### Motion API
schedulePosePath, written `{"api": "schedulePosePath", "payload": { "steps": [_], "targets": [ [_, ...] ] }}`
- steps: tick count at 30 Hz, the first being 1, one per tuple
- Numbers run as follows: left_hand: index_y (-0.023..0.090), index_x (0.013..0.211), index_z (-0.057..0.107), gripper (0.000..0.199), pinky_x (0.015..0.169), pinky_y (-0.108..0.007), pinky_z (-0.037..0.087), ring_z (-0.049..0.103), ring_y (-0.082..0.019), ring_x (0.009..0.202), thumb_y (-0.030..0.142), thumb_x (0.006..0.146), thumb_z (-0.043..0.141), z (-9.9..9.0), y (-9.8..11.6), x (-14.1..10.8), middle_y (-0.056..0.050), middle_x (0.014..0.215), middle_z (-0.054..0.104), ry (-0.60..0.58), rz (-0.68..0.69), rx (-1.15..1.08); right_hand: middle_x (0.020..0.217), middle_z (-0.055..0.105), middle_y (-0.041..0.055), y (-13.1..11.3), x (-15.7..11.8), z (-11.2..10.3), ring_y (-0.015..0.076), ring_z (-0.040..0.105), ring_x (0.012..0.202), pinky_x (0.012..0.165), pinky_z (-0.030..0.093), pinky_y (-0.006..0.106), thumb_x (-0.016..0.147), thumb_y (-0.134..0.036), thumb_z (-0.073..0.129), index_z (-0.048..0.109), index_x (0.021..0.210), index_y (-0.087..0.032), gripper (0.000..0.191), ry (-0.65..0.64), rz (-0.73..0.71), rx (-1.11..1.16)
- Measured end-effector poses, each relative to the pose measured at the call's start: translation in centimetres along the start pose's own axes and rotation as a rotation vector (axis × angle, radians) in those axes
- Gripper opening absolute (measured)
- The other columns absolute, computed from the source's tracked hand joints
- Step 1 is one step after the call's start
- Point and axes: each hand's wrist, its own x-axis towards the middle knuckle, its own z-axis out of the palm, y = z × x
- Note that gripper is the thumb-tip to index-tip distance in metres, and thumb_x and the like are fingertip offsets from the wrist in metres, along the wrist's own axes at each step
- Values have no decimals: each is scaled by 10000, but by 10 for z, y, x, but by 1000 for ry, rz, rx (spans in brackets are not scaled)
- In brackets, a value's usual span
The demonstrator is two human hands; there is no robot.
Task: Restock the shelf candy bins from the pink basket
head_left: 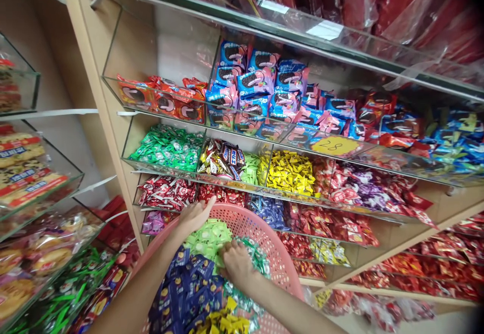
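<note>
At far left, a glass-fronted shelf holds packaged baked goods (pixel 22 165), with green packets (pixel 56 286) in a lower compartment. A wooden upright (pixel 100 102) separates this section from the main shelf unit. At the left of the main unit are red cookie packets (pixel 162 99), with green candies (pixel 166 147) one level below.

The left hand (pixel 194 217) is at the upper-left rim of the pink basket (pixel 282 243), with one finger extended; whether it grips the rim cannot be told. Its forearm crosses the left side of the basket and covers part of the rim.

The basket is in front of the lower shelves and blocks part of them from view. It contains dark blue packets (pixel 189 288) at the left, light green packets (pixel 209 238) at the back, yellow packets (pixel 223 321) at the front and teal packets (pixel 259 258) toward the right. The right hand (pixel 237 263) is inside the basket, its fingers curled at the light green packets; whether it grips any cannot be told.

Behind the basket, a glass panel (pixel 227 183) fronts the compartments of mixed candy bars (pixel 227 157) and yellow candies (pixel 291 172). Blue-and-pink cookie packets (pixel 257 81) are stacked above. Further right are a yellow label (pixel 336 145) marked "28", purple candies (pixel 365 185) and red packets (pixel 434 268).
</note>
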Motion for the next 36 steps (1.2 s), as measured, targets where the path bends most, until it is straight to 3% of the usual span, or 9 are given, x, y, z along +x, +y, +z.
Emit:
{"api": "schedulePosePath", "payload": {
  "steps": [5,8,16,22,30,36],
  "targets": [
    [168,847,620,788,758,-366,396,578,-261,869,667,743,19,0,-4,-1,-129,883,653,1,12,-6,904,576,145,-11,5,14,258,492,903,756,389,388,708,-243,546,593,909,-97,253,33,-20,-41],
    [172,832,624,785,770,-362,390,573,-258,884,666,744,21,-1,-4,-1,-125,893,651,-3,10,-7,900,577,150,-12,4,12,252,495,901,761,383,387,706,-191,511,594,895,-101,226,33,-10,-15],
    [171,827,622,793,748,-373,399,578,-268,863,669,741,11,-4,-4,-4,-127,857,653,-4,9,-3,922,599,132,5,-9,-36,250,503,928,795,371,347,690,-273,568,599,893,-108,264,-48,25,53],
    [162,829,624,780,766,-346,399,579,-252,884,665,748,34,-2,0,-4,-130,875,656,1,14,-13,938,577,97,2,8,-63,214,479,945,809,351,322,735,-304,540,552,933,-150,251,146,-96,50],
    [172,858,619,751,783,-346,398,574,-247,906,657,755,55,0,-2,-4,-121,915,651,27,13,-9,973,562,111,-18,53,-49,218,470,892,752,361,338,809,-169,408,543,1008,-128,243,266,-253,-142],
    [176,829,619,762,770,-369,400,575,-262,890,657,751,33,-1,-5,-5,-124,900,650,32,8,-8,928,566,104,-9,46,-51,223,464,898,761,362,340,809,-208,432,525,1008,-143,229,296,-186,-103]
  ]
}}
